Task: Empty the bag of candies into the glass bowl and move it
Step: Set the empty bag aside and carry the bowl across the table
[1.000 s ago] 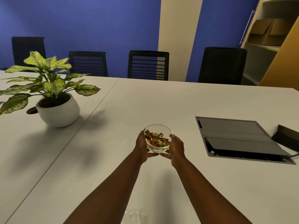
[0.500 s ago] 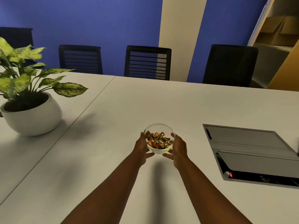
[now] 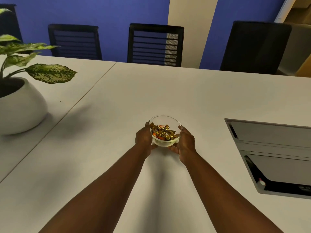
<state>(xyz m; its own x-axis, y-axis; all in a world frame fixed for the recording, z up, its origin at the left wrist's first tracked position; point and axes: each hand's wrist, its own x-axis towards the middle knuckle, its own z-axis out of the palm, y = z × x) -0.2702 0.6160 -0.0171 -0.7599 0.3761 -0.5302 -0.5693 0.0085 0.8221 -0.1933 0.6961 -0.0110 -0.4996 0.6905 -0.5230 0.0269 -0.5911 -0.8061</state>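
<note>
Left hand (image 3: 144,138) and right hand (image 3: 186,145) cup glass bowl (image 3: 165,131) of candies (image 3: 162,132) on white table (image 3: 185,91).

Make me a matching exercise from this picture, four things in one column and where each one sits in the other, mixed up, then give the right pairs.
Things:
1. glass bowl
2. candies
3. potted plant
4. grey hatch

Places:
A. set into the table at the right
B. heaped inside the bowl
C. on the table at the far left
D. held between the left hand and the right hand

Pairs: 1-D, 2-B, 3-C, 4-A
</note>
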